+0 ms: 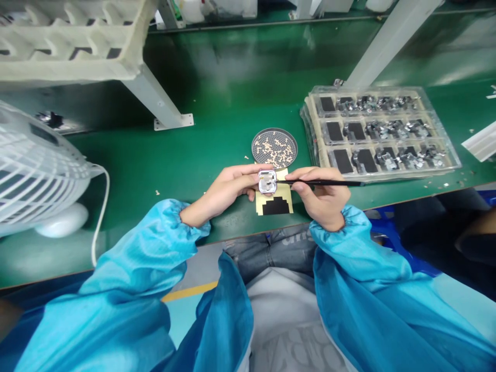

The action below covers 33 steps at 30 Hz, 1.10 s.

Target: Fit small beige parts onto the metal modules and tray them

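Between the fingers and thumb of my left hand (pixel 228 191) is a small square white casing (pixel 267 182), its inner side with small parts facing up. My right hand (pixel 321 195) pinches black tweezers (pixel 325 182), held nearly level. Their tip reaches the casing's right side; whether it grips anything is too small to tell. Below the casing lies a yellow sheet (pixel 285 194) bearing black stepped pieces (pixel 276 206). Just beyond my hands sits a round dark dish (pixel 253 150) with a perforated bottom, scattered with many tiny beige parts (pixel 276 155).
At the right, stacked compartment trays (pixel 445 139) hold black pads and shiny metal parts. A white fan (pixel 42 170) with its cord stands at the left. A moulded tray (pixel 70 67) rests on a shelf above. Metal posts (pixel 163 103) rise from the green bench (pixel 217 134).
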Available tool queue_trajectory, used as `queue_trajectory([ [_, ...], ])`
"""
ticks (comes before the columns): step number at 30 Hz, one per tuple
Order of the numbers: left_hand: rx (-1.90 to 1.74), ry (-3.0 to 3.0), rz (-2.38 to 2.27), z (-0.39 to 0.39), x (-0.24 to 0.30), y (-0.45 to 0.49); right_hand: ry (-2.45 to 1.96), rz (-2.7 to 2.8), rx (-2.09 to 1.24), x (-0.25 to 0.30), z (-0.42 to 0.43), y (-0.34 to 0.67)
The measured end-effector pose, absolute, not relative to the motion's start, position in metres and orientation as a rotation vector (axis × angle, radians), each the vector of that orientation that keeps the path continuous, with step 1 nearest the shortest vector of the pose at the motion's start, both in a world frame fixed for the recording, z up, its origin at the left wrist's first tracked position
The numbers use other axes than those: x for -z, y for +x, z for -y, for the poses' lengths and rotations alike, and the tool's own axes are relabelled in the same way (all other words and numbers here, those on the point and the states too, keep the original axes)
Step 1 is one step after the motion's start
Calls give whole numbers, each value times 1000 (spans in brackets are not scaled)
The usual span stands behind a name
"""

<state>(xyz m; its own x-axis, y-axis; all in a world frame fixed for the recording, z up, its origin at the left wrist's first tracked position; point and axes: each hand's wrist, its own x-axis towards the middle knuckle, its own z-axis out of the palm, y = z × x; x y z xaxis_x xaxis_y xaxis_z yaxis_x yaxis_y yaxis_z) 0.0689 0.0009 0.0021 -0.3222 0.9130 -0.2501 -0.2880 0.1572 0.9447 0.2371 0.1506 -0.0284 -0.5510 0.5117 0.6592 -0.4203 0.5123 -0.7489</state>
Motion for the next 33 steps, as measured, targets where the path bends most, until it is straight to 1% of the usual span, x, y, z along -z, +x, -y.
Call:
queue_trajectory([
  [8,-1507,827,-1614,0,0,76,12,1932,-1015,27,-151,240],
  [11,-1503,849,-1667,1,2,77,2,1999,-1022,27,-151,239],
  [15,-1467,883,-1743,2,-1,73,-77,1945,-1245,29,-152,238],
  [19,-1433,835,-1680,4,-6,68,-164,1842,-1533,30,-151,241],
  [22,-1437,764,-1602,5,-5,66,-114,1849,-1637,20,-150,253],
  [24,-1459,734,-1554,4,-4,66,-101,1853,-1640,5,-156,265],
  [26,-1504,713,-1506,3,-4,66,-174,1862,-1548,-16,-175,279],
  [27,-1527,707,-1490,2,-4,67,-251,1879,-1449,-27,-190,286],
  [29,-1559,712,-1496,1,-5,68,-459,1958,-1120,-48,-229,297],
  [31,-1549,752,-1539,1,-7,68,-721,2082,-695,-63,-273,302],
  [33,-1478,811,-1613,0,-8,68,-987,2264,-433,-70,-314,302],
])
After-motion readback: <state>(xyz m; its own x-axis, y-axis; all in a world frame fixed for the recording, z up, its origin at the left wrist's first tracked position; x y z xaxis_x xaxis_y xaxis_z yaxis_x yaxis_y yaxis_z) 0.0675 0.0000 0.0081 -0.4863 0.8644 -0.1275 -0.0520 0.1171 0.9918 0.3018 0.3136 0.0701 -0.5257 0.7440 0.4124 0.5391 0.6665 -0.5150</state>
